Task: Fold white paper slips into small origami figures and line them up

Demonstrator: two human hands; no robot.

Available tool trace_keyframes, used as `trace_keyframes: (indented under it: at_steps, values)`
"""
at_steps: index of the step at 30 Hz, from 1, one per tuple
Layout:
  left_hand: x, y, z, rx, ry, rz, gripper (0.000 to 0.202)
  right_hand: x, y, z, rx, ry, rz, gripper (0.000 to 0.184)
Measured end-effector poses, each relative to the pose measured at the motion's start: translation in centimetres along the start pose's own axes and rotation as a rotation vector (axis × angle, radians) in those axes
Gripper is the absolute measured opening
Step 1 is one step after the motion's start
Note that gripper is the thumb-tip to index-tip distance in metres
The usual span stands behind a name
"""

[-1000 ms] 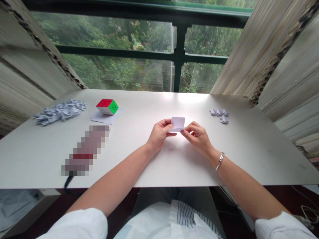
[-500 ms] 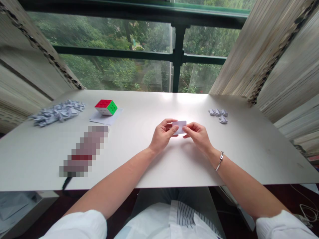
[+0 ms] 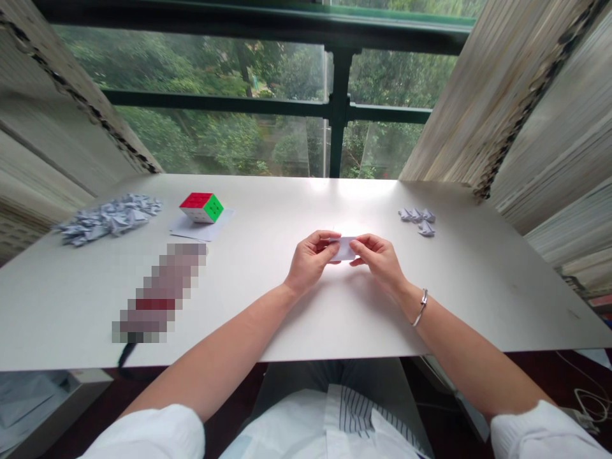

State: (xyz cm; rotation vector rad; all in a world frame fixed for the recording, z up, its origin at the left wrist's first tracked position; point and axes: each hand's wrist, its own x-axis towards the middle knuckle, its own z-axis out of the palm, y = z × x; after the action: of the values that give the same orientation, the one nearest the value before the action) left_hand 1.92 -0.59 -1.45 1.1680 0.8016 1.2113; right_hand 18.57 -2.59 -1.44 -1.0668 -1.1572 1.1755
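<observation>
A small white piece of paper (image 3: 345, 250) is held up between my two hands, above the middle of the table. My left hand (image 3: 312, 256) pinches its left side, thumb in front and fingers behind. On its right side, my right hand (image 3: 376, 257) grips it the same way, with a silver bracelet on the wrist. Whether the paper is folded at its top edge cannot be made out. Several small folded paper pieces (image 3: 421, 217) lie beyond my right hand.
The white table (image 3: 459, 287) stands against a window. At its left lie a heap of folded paper pieces (image 3: 112, 218) and a puzzle cube (image 3: 201, 208) on white paper sheets (image 3: 191, 231). A blurred-out long object (image 3: 162, 290) with a black strap rests nearer me.
The paper between my hands has tipped a little and its top edge sits slightly lower. My right thumb has shifted slightly up and left on it. The view has moved slightly.
</observation>
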Motion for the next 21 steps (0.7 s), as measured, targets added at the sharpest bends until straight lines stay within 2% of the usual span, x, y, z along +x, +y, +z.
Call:
trace_keyframes:
  at_steps: [21]
  values:
    - [0.12, -0.26, -0.09, 0.006, -0.003, 0.017, 0.030, -0.06, 0.30, 0.08, -0.011, 0.029, -0.044, 0.033]
